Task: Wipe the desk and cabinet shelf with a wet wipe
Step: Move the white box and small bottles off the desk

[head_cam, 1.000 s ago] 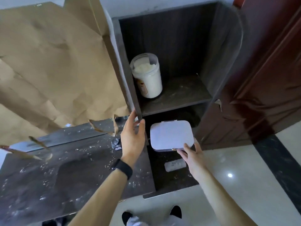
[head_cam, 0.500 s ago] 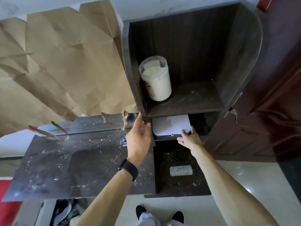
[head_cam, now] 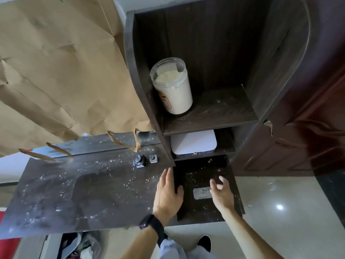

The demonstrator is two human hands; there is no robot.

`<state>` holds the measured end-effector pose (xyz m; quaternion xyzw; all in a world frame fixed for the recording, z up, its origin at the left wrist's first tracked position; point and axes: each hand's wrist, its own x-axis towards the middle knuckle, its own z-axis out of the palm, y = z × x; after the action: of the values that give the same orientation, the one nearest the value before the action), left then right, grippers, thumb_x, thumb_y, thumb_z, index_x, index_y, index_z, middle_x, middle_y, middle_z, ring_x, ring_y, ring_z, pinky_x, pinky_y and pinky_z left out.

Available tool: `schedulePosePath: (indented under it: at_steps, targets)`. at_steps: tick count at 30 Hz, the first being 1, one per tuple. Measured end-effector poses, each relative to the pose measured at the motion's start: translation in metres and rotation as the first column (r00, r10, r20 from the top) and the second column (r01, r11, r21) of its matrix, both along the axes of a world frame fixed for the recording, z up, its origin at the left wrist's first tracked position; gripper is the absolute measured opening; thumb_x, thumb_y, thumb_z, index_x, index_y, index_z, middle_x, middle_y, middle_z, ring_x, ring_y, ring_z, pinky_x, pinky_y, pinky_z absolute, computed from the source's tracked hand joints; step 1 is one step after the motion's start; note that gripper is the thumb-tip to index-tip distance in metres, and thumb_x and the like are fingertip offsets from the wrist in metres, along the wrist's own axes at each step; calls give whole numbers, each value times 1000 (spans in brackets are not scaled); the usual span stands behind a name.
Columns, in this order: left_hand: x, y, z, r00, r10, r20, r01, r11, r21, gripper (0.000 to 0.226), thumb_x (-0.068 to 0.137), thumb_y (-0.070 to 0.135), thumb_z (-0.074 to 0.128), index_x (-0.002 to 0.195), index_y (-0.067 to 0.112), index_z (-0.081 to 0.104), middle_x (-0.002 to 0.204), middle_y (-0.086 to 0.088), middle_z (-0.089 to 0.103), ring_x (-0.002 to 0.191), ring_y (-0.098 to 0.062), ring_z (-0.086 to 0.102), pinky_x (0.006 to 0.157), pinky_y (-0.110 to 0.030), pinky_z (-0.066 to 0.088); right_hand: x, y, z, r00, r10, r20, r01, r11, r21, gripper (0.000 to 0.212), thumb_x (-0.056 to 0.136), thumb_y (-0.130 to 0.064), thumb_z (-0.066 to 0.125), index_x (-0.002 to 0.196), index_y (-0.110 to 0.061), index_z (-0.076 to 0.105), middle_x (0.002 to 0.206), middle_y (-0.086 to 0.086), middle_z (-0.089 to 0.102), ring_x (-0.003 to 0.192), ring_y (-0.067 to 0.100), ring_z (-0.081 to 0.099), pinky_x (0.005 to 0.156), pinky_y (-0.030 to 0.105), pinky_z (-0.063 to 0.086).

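Clearly little is done: desk (head_cam: 89, 193) and shelf (head_cam: 211, 118) are dusty. Both hands, left (head_cam: 168, 193) and right (head_cam: 221, 194), are empty, fingers spread; the pack (head_cam: 202, 193), probably wipes, lies on the desk's right end.

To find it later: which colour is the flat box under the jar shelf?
White, plain; the flat box shows best in the head view.
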<state>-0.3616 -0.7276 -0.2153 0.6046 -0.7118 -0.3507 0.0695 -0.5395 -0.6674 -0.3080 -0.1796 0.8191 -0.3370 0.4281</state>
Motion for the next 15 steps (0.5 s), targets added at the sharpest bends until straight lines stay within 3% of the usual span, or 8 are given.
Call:
schedulePosePath:
  at_steps: [3,6,10,13,15]
  targets:
    - [11,17,-45,925,-245,291,224,969,105,75,98,40,45,157,21,4,166,-3,-2,152,-23,0,123,-42,8,3,48,-47,964,266,-22,-250,928,276,58,97,-48,50,143,-15,37,137,5,59,122,27,58,100,37,44]
    - [20,22,-75,819,-375,434,319,927,199,74,100,45,35,157,22,-7,164,4,-15,152,-18,-10,121,-50,-1,1,68,-82,897,439,-53,-383,830,405,59,93,-49,54,142,-19,41,145,6,51,130,25,51,106,37,43]
    - [29,30,-96,757,-405,512,340,914,220,74,102,44,30,155,20,-15,163,6,-21,151,-18,-12,120,-53,-1,-6,48,-94,765,612,-201,-496,758,423,59,92,-41,59,144,-22,40,147,3,45,133,26,44,106,38,43]
    - [30,31,-102,742,-403,537,354,914,197,73,102,45,28,154,20,-17,162,5,-22,151,-18,-13,119,-55,-3,-12,21,-103,594,712,-375,-569,701,430,57,89,-31,65,141,-20,43,141,2,49,127,26,46,99,38,48]
    - [29,31,-103,738,-404,541,355,914,199,73,102,47,27,154,20,-16,162,4,-23,151,-18,-13,120,-56,-4,-16,5,-111,491,769,-409,-615,639,462,63,83,-27,72,139,-22,44,139,0,50,126,24,45,98,39,48]
